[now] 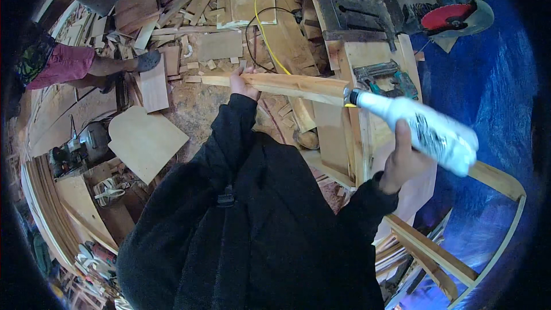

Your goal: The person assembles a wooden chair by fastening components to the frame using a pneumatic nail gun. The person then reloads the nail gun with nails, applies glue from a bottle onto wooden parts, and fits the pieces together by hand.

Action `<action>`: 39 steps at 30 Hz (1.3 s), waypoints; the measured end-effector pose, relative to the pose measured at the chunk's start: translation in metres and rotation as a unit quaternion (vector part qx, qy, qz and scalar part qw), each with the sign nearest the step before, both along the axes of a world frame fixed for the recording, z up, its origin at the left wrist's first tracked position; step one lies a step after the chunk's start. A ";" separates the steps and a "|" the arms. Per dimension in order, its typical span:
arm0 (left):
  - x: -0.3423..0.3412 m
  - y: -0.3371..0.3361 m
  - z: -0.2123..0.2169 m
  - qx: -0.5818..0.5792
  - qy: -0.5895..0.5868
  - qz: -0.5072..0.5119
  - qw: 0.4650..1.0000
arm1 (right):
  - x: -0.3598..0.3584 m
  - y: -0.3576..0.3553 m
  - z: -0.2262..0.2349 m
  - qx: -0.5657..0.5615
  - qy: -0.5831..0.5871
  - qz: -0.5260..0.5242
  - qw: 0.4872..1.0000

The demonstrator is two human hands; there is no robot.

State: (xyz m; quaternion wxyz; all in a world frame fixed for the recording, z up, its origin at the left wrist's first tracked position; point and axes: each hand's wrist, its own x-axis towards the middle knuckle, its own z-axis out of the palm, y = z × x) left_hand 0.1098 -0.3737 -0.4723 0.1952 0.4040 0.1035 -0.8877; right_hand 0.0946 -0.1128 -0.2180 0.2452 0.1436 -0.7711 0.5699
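Observation:
My left hand [244, 84] is closed around a long, pale wooden strip [298, 85], which it holds up roughly level in front of me. In my right hand [406, 163] is a white plastic bottle [430, 129], tilted on its side with its dark tip pointing left. That tip is right at the strip's right end; whether it touches the wood I cannot tell. My right fingers are mostly hidden behind the bottle, with the thumb showing on its near side.
To the right, a bench [367, 51] carries a nail gun [385, 80] and a saw with a red disc [445, 17]. Wood offcuts [221, 46] litter the floor. A yellow hose [261, 28] runs across them. At the left stands another person [69, 66].

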 end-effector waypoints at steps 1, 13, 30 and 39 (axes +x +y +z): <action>0.003 -0.007 -0.008 -0.002 0.000 0.005 1.000 | -0.016 0.001 -0.005 0.036 -0.023 -0.013 0.999; 0.037 -0.069 0.016 -0.137 0.058 0.018 0.989 | -0.220 0.019 -0.112 -0.297 -0.339 0.076 0.889; -0.039 -0.055 0.029 -0.006 -0.002 -0.025 1.000 | -0.057 -0.040 0.004 -0.361 -0.208 0.146 0.897; -0.039 -0.051 0.015 0.003 0.051 -0.015 0.999 | -0.043 -0.046 0.009 -0.242 -0.101 0.116 0.958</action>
